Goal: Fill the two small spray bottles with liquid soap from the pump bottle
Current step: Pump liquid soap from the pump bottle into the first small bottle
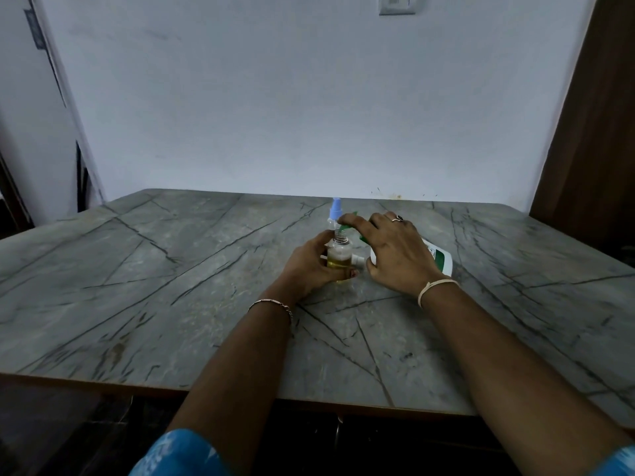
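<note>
Item 1: small spray bottle (338, 257), uncapped, upright, part-filled with yellow liquid, at the middle of the surface (171, 286). I see the left hand (311, 266) wrapped round its body, grasping it.
Item 2: pump bottle (439, 257), white with a green label, tilted, just right of item 1. Its green nozzle (344, 229) sits over the open neck. The right hand (395, 252) covers the bottle's top, fingers curled onto the pump head.
Item 3: second spray bottle (335, 213), blue sprayer fitted, upright, just beyond item 1.
Item 4: small white part (357, 260) between the hands; I cannot identify it.
Item 5: switch plate (398, 3), far wall.
</note>
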`<state>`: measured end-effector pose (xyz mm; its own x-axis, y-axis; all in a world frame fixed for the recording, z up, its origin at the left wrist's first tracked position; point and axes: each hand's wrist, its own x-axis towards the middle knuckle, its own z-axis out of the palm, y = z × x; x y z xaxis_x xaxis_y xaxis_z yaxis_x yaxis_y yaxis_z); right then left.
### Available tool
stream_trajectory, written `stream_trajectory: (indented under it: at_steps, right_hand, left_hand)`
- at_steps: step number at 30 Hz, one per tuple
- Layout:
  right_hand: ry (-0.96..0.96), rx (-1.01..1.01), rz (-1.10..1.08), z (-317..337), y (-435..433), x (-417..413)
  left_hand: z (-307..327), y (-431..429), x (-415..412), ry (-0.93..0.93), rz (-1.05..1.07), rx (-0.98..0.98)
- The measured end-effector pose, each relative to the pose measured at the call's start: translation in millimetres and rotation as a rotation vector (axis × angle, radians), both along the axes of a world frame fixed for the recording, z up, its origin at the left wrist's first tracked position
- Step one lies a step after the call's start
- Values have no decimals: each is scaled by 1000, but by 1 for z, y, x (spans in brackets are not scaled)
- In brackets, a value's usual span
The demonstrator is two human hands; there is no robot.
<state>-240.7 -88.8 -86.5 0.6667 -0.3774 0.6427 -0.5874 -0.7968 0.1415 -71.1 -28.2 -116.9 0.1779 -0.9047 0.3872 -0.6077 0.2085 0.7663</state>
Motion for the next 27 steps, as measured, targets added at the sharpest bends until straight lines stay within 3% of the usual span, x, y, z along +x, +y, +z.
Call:
stream_trajectory:
  at_steps: [27]
  right_hand:
    - [-51, 21, -13, 1, 1, 5]
  left_hand:
    - [1, 1, -1, 13, -13, 4]
